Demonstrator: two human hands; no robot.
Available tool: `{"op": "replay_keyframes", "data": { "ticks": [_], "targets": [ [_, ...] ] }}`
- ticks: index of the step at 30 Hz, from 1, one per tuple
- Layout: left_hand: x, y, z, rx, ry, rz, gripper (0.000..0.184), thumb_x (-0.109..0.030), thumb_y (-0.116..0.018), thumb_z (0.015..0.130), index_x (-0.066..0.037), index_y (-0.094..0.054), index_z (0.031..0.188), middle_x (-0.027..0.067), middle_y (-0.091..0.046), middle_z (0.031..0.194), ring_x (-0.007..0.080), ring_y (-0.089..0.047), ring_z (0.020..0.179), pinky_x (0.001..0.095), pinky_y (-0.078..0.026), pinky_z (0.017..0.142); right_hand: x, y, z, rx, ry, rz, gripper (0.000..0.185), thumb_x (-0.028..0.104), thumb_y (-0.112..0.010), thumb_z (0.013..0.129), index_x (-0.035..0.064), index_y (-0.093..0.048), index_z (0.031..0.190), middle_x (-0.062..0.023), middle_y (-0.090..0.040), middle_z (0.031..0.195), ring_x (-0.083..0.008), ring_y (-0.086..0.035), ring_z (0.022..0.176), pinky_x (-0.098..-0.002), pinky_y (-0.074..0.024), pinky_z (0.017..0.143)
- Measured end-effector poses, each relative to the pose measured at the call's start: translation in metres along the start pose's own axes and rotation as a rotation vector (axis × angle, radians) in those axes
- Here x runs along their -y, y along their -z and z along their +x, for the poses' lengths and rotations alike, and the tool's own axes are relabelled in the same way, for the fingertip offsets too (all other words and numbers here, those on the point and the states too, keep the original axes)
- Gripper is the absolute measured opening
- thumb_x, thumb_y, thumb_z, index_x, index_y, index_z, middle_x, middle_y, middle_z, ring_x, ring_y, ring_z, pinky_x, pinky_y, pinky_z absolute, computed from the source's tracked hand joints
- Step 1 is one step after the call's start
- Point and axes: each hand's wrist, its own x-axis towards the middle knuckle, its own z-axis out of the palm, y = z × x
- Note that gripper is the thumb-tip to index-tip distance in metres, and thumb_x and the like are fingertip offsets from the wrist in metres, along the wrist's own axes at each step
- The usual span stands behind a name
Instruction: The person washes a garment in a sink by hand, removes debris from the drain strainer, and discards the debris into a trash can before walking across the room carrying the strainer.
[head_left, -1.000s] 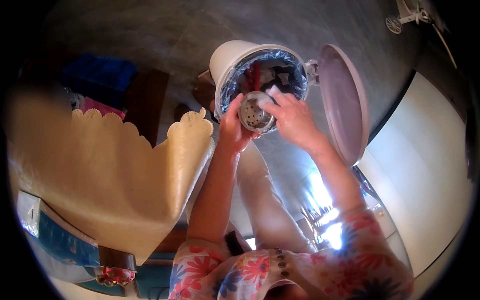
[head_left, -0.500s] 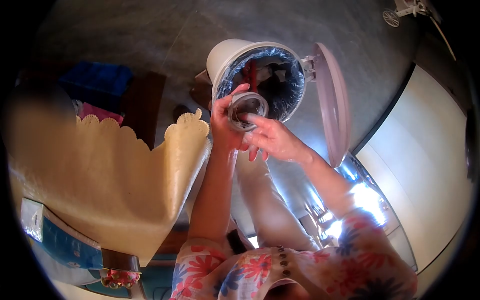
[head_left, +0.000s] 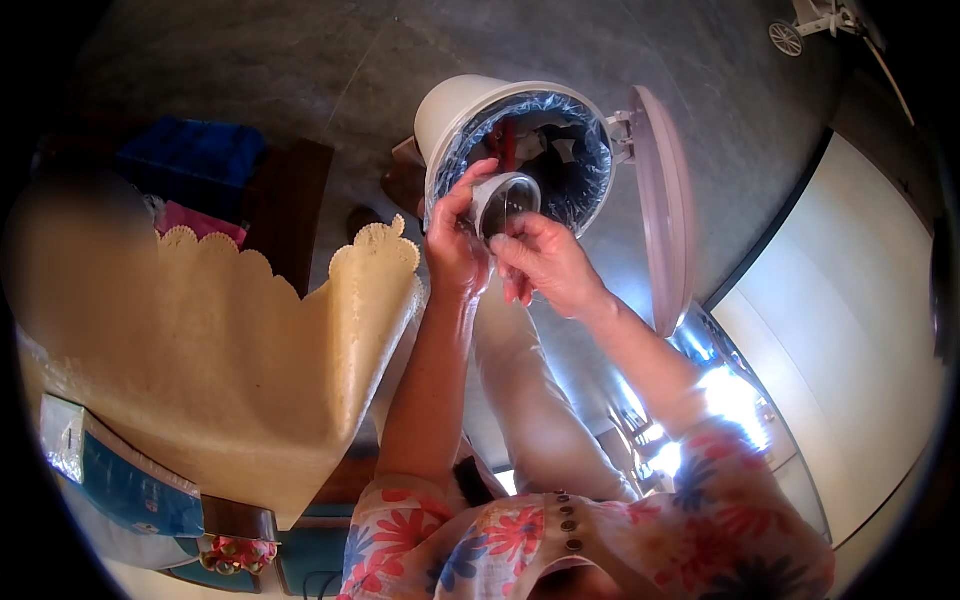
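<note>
My left hand (head_left: pixel 458 238) is wrapped round the side of a small clear cup (head_left: pixel 489 203), whose opening is tilted toward the right. At the cup's lower rim, the fingers of my right hand (head_left: pixel 550 262) are pinched together; what they hold, if anything, is too small to make out. Both hands are over the near edge of a white bin (head_left: pixel 440 118) with a dark plastic liner (head_left: pixel 591 172). Something red and other dark items lie inside it. The bin's lid (head_left: pixel 664 210) hangs open on the right.
A table with a scalloped yellowish cloth (head_left: pixel 250 350) is on the left, with a blue-and-white box (head_left: pixel 130 480) near its edge. Behind it are a blue item (head_left: pixel 190 155) and a pink one (head_left: pixel 203 222). A white panel (head_left: pixel 840 310) stands at right.
My right hand has moved from the cup's right side down to its lower rim, and its fingers have closed. The cup has turned to face more to the right.
</note>
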Motion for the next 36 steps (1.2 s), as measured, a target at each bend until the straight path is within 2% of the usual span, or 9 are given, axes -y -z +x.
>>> {"op": "replay_keyframes", "data": {
  "ticks": [10, 16, 23, 24, 25, 27, 28, 34, 36],
  "targets": [
    [-0.005, -0.010, -0.003, -0.028, -0.125, 0.152, 0.045, -0.018, -0.040, 0.085, 0.006, -0.048, 0.123, 0.0165, -0.057, 0.114, 0.0222, -0.055, 0.104, 0.0301, -0.039, 0.093, -0.010, -0.009, 0.012, -0.337, 0.327, -0.279, 0.007, 0.008, -0.052, 0.091, 0.0037, -0.051, 0.097, -0.0033, -0.059, 0.075, -0.0088, -0.058, 0.054, -0.0188, -0.0406, 0.042],
    [-0.013, -0.010, -0.002, -0.037, -0.176, 0.202, 0.046, -0.019, -0.041, 0.086, 0.006, -0.046, 0.124, 0.0168, -0.056, 0.114, 0.0227, -0.054, 0.106, 0.0308, -0.040, 0.093, -0.017, 0.006, 0.009, -0.338, 0.430, -0.408, 0.006, 0.006, -0.052, 0.091, 0.0013, -0.053, 0.095, -0.0056, -0.062, 0.073, -0.0118, -0.062, 0.057, -0.0240, -0.0492, 0.049],
    [-0.015, -0.004, -0.001, 0.044, -0.103, 0.069, 0.050, -0.025, -0.038, 0.088, 0.003, -0.040, 0.130, 0.0145, -0.053, 0.122, 0.0243, -0.051, 0.115, 0.0381, -0.040, 0.098, -0.016, 0.055, 0.028, -0.105, 0.331, 0.316, 0.019, 0.024, -0.051, 0.094, 0.0060, -0.057, 0.096, -0.0041, -0.062, 0.075, -0.0121, -0.060, 0.057, -0.0227, -0.0430, 0.045],
    [-0.014, -0.002, -0.003, 0.043, -0.087, 0.033, 0.049, -0.024, -0.037, 0.089, 0.003, -0.040, 0.130, 0.0144, -0.053, 0.123, 0.0243, -0.051, 0.115, 0.0385, -0.040, 0.098, -0.025, 0.058, 0.042, -0.218, 0.077, 0.457, 0.022, 0.029, -0.052, 0.092, 0.0078, -0.058, 0.095, -0.0029, -0.063, 0.079, -0.0118, -0.060, 0.058, -0.0218, -0.0410, 0.045],
    [-0.013, 0.000, -0.005, 0.047, -0.068, -0.003, 0.049, -0.024, -0.036, 0.090, 0.003, -0.040, 0.130, 0.0143, -0.053, 0.123, 0.0243, -0.051, 0.115, 0.0389, -0.040, 0.098, -0.052, 0.069, 0.058, -0.189, 0.019, 0.005, 0.022, 0.025, -0.055, 0.089, 0.0072, -0.059, 0.102, -0.0057, -0.066, 0.081, -0.0144, -0.062, 0.062, -0.0255, -0.0447, 0.050],
    [-0.018, -0.004, 0.004, 0.059, -0.041, -0.043, 0.047, -0.023, -0.035, 0.091, 0.004, -0.041, 0.130, 0.0147, -0.053, 0.123, 0.0241, -0.051, 0.115, 0.0383, -0.039, 0.099, -0.065, 0.052, 0.074, -0.563, 0.369, -0.833, 0.027, 0.021, -0.055, 0.086, 0.0086, -0.058, 0.110, -0.0093, -0.066, 0.079, -0.0172, -0.063, 0.064, -0.0294, -0.0482, 0.058],
    [-0.018, -0.003, 0.004, 0.034, -0.044, -0.058, 0.046, -0.022, -0.035, 0.092, 0.004, -0.040, 0.129, 0.0151, -0.053, 0.123, 0.0239, -0.051, 0.115, 0.0374, -0.039, 0.099, -0.064, 0.062, 0.081, -0.508, 0.238, -0.628, 0.031, 0.016, -0.055, 0.085, 0.0103, -0.056, 0.116, -0.0125, -0.065, 0.075, -0.0185, -0.064, 0.067, -0.0313, -0.0494, 0.063],
    [-0.009, 0.004, 0.005, 0.014, -0.016, -0.002, 0.046, -0.026, -0.034, 0.095, 0.002, -0.043, 0.130, 0.0134, -0.054, 0.123, 0.0239, -0.052, 0.114, 0.0388, -0.040, 0.098, -0.014, 0.038, 0.016, -0.353, 0.528, -0.399, 0.027, 0.004, -0.054, 0.087, 0.0086, -0.061, 0.113, -0.0007, -0.061, 0.075, -0.0056, -0.054, 0.064, -0.0212, -0.0456, 0.061],
    [-0.010, 0.005, 0.006, 0.030, 0.010, -0.016, 0.045, -0.026, -0.034, 0.095, 0.002, -0.043, 0.129, 0.0140, -0.055, 0.121, 0.0240, -0.053, 0.112, 0.0385, -0.041, 0.097, 0.000, 0.022, -0.001, -0.233, 0.415, -0.398, 0.026, 0.003, -0.054, 0.087, 0.0068, -0.062, 0.112, 0.0009, -0.060, 0.077, -0.0036, -0.053, 0.065, -0.0193, -0.0450, 0.061]
  ]
}}
